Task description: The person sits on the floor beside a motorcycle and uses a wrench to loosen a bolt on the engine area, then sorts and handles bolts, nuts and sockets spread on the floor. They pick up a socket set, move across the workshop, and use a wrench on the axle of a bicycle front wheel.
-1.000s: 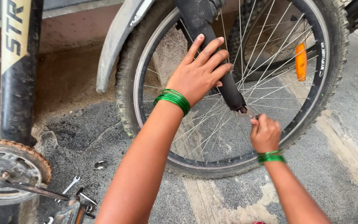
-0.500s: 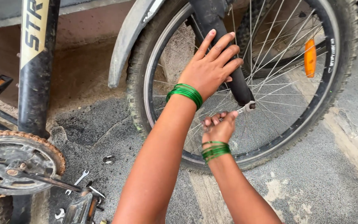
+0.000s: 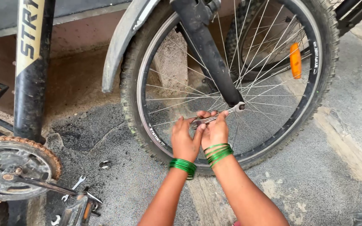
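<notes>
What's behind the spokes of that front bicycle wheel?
Through the front wheel you see a second tyre and a pale concrete block standing on grey ground. The fork leg covers part of them; the second bicycle's remainder is hidden.

Rough grey concrete floor (image 3: 327, 175), patchy, with a dark oily stain (image 3: 84, 129) and pale scuffed spots near the bottom. Behind it all runs a low reddish-brown wall (image 3: 76, 54) with a grey ledge (image 3: 5, 31) on top. Flat daylight, no hard shadows.
</notes>
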